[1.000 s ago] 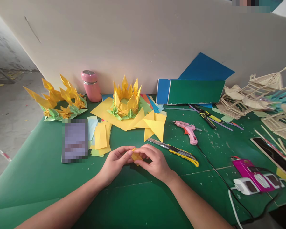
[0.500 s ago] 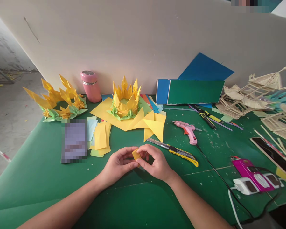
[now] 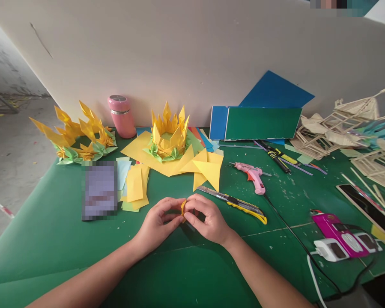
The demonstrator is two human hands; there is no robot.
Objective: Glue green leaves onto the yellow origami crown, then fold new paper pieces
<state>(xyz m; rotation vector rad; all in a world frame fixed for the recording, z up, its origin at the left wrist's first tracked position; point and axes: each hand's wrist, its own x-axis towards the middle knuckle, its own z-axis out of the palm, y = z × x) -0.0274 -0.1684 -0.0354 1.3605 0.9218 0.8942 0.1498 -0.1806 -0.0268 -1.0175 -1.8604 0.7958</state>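
Between my two hands is a small folded piece of yellow paper (image 3: 183, 208), seen nearly edge-on. My left hand (image 3: 162, 220) pinches it from the left with thumb and fingers. From the right, my right hand (image 3: 208, 218) grips its other side, fingers curled. Just beyond my right hand lies a yellow utility knife (image 3: 239, 203) with its blade out. Yellow paper sheets (image 3: 208, 169) and a stack of small yellow slips (image 3: 135, 184) rest past my hands. A yellow paper crown (image 3: 169, 139) with green leaves stands on the sheets.
Another paper crown (image 3: 79, 139) and a pink flask (image 3: 122, 117) stand at the back left. To the right lie a pink glue gun (image 3: 252, 175) with its cord, a magenta power strip (image 3: 338, 235), a phone (image 3: 367, 207) and stick models (image 3: 327, 130). Boards (image 3: 264, 122) lean against the wall.
The yellow paper piece has been turned between my fingers, from showing a flat face to nearly edge-on. Both hands stay in about the same place.
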